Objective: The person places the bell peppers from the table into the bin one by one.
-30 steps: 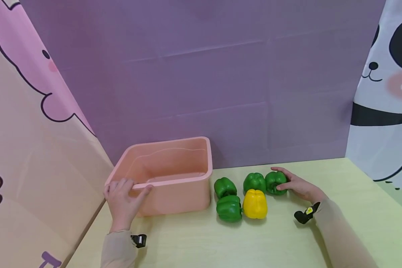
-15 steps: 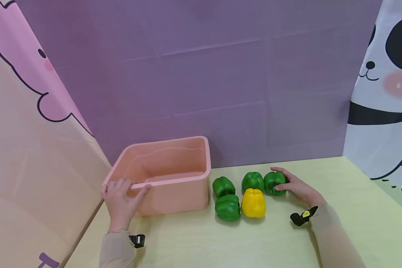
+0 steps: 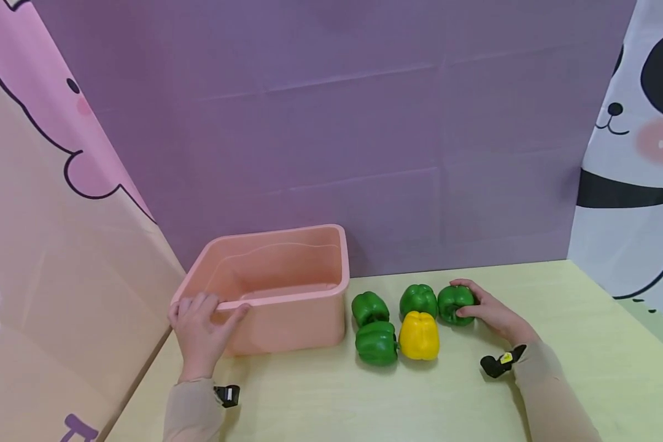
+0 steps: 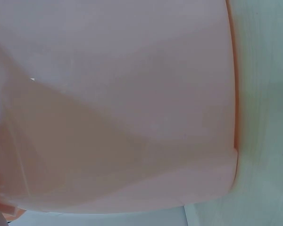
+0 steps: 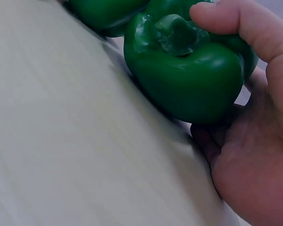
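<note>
Green pepper [image 3: 456, 304] on table [image 3: 585, 344], gripped by right hand [image 3: 494, 313], fingers curled round it; pink tub [image 3: 276, 288] near rim clasped by left hand [image 3: 201, 331]

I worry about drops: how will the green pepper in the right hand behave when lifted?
The green pepper looks glossy, so probably a bit slippery. Its lobed, rounded body may roll or wobble if released. The right hand wraps it with thumb and fingers, suggesting it is stiff and probably light for its size.
</note>
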A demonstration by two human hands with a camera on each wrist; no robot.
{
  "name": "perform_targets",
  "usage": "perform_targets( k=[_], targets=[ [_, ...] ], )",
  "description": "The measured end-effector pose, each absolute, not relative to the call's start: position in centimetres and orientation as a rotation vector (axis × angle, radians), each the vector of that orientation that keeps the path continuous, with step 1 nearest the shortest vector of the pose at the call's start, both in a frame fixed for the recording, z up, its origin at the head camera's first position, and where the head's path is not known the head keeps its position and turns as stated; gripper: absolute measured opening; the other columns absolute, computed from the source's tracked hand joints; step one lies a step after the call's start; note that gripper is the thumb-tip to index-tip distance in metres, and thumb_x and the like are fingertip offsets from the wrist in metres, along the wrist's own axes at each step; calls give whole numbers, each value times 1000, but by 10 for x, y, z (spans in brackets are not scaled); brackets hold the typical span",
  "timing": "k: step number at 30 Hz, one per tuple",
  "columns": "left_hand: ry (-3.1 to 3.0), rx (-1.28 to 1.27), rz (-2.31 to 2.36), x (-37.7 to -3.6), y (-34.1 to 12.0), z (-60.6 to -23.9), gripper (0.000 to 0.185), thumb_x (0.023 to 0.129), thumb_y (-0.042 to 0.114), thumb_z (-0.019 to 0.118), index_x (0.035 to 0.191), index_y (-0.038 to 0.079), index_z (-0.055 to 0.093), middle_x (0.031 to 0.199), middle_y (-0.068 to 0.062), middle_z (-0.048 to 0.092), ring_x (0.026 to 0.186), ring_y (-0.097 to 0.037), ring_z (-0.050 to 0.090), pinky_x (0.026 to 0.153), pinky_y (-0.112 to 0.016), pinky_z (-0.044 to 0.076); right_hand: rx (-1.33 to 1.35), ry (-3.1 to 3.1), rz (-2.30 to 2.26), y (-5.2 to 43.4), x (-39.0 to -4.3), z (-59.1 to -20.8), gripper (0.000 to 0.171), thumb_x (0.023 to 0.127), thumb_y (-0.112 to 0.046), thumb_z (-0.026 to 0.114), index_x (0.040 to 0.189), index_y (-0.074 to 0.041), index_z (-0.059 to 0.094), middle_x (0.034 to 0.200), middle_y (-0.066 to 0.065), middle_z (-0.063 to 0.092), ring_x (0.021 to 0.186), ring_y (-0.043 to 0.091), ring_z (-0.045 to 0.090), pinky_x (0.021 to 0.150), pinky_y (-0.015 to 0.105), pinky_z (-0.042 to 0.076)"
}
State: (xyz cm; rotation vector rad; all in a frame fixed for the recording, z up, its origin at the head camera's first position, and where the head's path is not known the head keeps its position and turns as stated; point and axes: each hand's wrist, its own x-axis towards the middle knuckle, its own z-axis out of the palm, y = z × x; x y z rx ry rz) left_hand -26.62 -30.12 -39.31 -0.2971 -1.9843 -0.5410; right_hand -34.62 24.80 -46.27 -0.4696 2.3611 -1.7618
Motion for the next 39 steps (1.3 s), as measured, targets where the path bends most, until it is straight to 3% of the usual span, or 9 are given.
perform_targets(
  k=[7, 18, 30, 39],
  targets=[
    [-1997, -285, -540, -268, -302, -393, 60, 78, 67, 63, 74, 8, 57, 75, -9, 57, 78, -33, 44, 93, -59, 20, -483, 2360, -1790, 249, -347, -465, 59, 84, -7, 68, 134, -8, 36, 138, 28, 32, 119, 41, 36, 97, 43, 32],
    [-1988, -275, -517, -267, -305, -394, 66, 80, 74, 55, 73, 8, 57, 75, -9, 57, 76, -31, 42, 90, -58, 21, -480, 2381, -1727, 244, -348, -462, 66, 85, -10, 69, 140, -6, 32, 140, 29, 31, 120, 42, 36, 100, 52, 29],
    [-2007, -277, -519, -270, -303, -395, 60, 79, 69, 61, 72, 10, 56, 74, -7, 55, 77, -31, 43, 91, -58, 21, -480, 2363, -1760, 250, -346, -463, 70, 84, -9, 70, 142, -4, 30, 139, 29, 32, 119, 41, 38, 98, 47, 31],
    [-1993, -284, -531, -270, -303, -395, 64, 79, 72, 58, 73, 9, 57, 74, -8, 56, 76, -30, 42, 90, -58, 21, -448, 2375, -1687, 249, -346, -460, 87, 83, -14, 73, 152, -7, 19, 146, 31, 25, 125, 44, 34, 106, 59, 23]
  ],
)
